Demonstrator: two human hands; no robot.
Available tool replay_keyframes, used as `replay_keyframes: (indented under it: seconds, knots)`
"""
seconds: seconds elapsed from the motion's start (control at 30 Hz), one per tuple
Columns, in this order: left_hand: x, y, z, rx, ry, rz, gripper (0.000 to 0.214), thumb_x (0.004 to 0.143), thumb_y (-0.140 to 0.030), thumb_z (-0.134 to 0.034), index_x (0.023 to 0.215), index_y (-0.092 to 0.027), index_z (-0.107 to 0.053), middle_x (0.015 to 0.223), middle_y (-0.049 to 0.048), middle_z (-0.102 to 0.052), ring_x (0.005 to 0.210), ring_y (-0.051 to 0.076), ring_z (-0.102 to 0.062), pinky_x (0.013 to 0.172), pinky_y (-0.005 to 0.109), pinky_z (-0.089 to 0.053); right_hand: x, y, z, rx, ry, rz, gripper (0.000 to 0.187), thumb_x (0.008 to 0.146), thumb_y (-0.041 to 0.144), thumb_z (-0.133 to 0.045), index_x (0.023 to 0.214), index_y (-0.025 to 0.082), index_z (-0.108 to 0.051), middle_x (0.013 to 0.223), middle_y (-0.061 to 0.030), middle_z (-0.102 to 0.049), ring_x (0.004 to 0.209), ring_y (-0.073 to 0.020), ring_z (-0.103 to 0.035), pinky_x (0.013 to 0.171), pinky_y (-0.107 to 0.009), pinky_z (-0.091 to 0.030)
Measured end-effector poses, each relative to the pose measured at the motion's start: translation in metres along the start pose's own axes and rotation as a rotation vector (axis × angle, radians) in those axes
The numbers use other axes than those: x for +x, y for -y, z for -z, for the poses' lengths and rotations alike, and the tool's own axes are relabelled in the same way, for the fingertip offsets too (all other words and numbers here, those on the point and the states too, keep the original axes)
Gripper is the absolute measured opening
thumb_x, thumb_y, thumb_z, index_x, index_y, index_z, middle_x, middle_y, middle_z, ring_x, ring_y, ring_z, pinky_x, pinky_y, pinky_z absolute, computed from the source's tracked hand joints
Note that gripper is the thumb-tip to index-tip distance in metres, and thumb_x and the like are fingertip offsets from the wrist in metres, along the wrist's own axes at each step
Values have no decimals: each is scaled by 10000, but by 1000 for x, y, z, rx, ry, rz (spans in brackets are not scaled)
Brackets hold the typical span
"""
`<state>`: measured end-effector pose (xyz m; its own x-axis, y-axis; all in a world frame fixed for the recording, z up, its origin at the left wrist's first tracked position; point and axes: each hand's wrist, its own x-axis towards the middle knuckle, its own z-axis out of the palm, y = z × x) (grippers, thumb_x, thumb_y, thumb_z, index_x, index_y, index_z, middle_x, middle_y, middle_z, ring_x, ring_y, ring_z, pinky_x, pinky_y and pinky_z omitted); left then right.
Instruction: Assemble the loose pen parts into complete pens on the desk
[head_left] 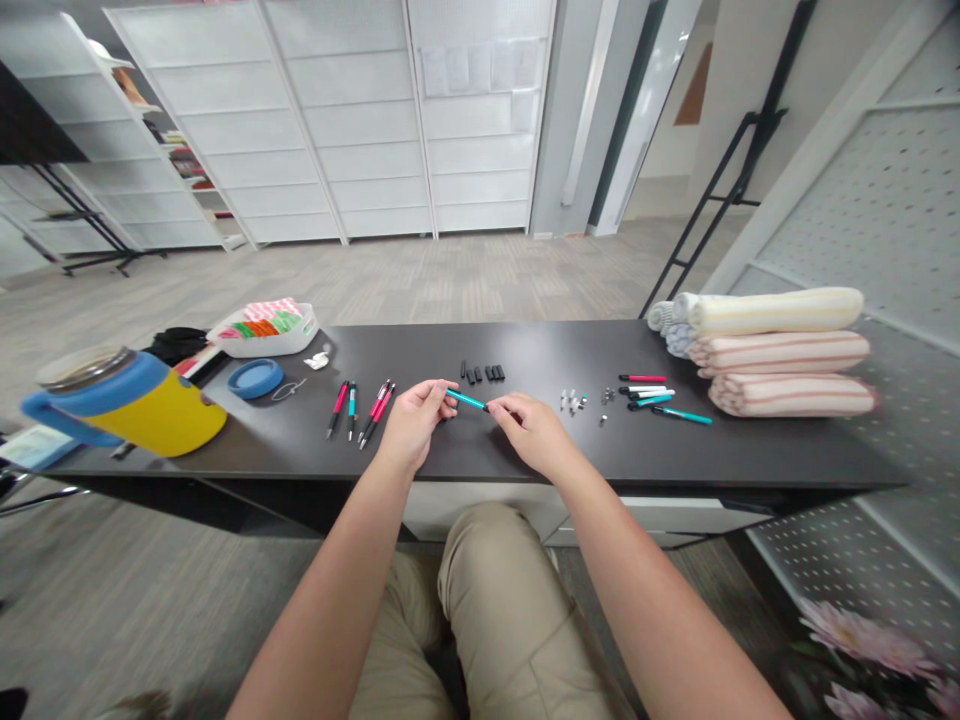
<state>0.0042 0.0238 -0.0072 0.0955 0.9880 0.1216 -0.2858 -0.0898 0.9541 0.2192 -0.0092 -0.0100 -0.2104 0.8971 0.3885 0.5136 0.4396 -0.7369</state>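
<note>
Two hands on the teal pen?

Yes. Left hand and right hand pinch it at opposite ends, fingertips clamped.

Weak spot?

A slipped pinch could drop it among the black plastic pieces (tiny, easily scattered) on the dark tabletop. Grey carpet, white panels beyond.

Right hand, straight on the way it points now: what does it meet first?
The right hand meets the teal pen it pinches; beyond that, probably the black pieces, though depth is unclear.
</note>
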Motion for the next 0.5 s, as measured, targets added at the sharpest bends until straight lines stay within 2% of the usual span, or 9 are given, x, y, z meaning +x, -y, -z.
replay_keyframes:
  seconds: [0.13, 0.23, 0.37, 0.43, 0.5]
  knots:
    - [0, 0, -1, 12, 2, -1, 391, 864, -484, -795, 1011, -123, -780, 766, 35, -666, 668, 100, -598, 708, 237, -519, -1, 0, 0, 21, -15, -40, 136, 981, 340, -632, 1014, 236, -715, 914, -24, -698, 784, -173, -617, 733, -301, -461]
    - [0, 1, -1, 22, 7, -2, 388, 869, -481, -790, 1017, -123, -780, 771, 35, -670, 667, 99, -597, 716, 240, -522, -2, 0, -1, 81, -16, -111, 194, 932, 360, -690, 1078, 235, -664, 952, -11, -718, 730, -158, -611, 705, -293, -467]
    - [0, 0, -1, 33, 5, 0, 391, 867, -486, -787, 1013, -124, -778, 762, 34, -673, 658, 101, -601, 708, 242, -519, -2, 2, -2, 100, 32, -136, 274, 992, 425, -610, 1176, 240, -692, 898, -9, -751, 734, -168, -643, 707, -296, -465]
    - [0, 0, -1, 37, 4, -1, 392, 868, -487, -786, 1013, -123, -779, 758, 33, -674, 655, 100, -601, 703, 240, -515, -2, 2, -1, 81, 55, -101, 250, 1023, 400, -557, 1120, 247, -730, 884, -12, -759, 776, -175, -664, 737, -298, -465]
    - [0, 1, -1, 41, 8, 0, 391, 871, -486, -782, 1015, -123, -781, 753, 33, -674, 657, 101, -602, 702, 239, -512, -2, 2, -1, 69, 46, -86, 213, 1011, 378, -580, 1042, 243, -742, 915, -19, -765, 803, -178, -668, 747, -297, -465]
